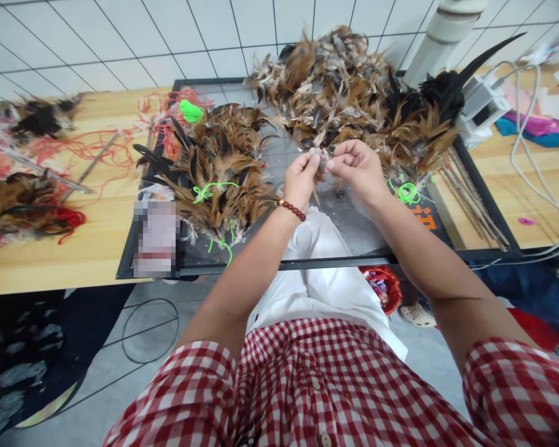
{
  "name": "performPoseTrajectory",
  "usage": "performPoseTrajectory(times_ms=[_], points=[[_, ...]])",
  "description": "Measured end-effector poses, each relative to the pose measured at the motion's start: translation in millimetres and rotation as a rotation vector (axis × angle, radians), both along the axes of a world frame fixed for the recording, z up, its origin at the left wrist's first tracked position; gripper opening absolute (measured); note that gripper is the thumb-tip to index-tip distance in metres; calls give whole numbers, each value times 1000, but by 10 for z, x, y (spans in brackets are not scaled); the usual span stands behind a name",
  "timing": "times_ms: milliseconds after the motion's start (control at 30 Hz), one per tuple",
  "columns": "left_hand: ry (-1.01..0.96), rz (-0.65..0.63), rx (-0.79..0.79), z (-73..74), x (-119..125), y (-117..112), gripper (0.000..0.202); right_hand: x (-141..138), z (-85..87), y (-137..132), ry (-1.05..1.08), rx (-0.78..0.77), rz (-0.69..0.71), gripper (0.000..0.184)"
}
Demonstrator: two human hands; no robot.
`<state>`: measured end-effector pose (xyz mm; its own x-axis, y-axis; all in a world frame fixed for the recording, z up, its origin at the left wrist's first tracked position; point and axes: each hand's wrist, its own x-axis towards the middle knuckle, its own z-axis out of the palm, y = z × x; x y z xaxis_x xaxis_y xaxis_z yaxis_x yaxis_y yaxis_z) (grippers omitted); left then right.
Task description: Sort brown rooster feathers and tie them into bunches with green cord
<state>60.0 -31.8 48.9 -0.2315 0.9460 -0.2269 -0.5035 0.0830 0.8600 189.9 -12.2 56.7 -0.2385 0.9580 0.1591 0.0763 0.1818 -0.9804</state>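
Observation:
My left hand (300, 179), with a beaded bracelet at the wrist, has thumb and fingertips pinched on a small greyish feather (323, 162). From the other side, my right hand (361, 171) pinches the same feather between thumb and index finger. Both hands are above a dark, black-framed panel (354, 226). Just beyond them rises a big heap of brown and grey feathers (326, 93). To the left lies a bundle of brown feathers (233, 155) with bright green string (212, 191) across it. Another tangle of green string (407, 193) sits right of my right hand.
Red string (100, 149), metal rods (51, 171) and more feathers (16, 202) lie on the wooden table (97, 261) at left. Thin sticks (477, 205), a white plug adapter (487, 102) and cables (535, 180) are at right. A pipe (435, 43) stands behind. Below is a red basket (394, 295).

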Motion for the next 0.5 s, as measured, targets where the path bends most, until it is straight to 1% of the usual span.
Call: performPoseTrajectory(times_ms=[100, 200, 333, 400, 500], points=[[-25, -30, 7, -8, 22, -12, 17, -24, -26, 14, 80, -79, 18, 63], [-34, -76, 63, -34, 27, -13, 18, 8, -79, 58, 158, -153, 41, 64], [30, -180, 158, -144, 2, 40, 21, 55, -135, 82, 239, -229, 104, 65], [107, -202, 205, -211, -21, 77, 25, 58, -157, 79, 235, -228, 119, 64], [248, -152, 259, -266, -51, 107, 29, 55, -183, 90, 202, -129, 86, 63]])
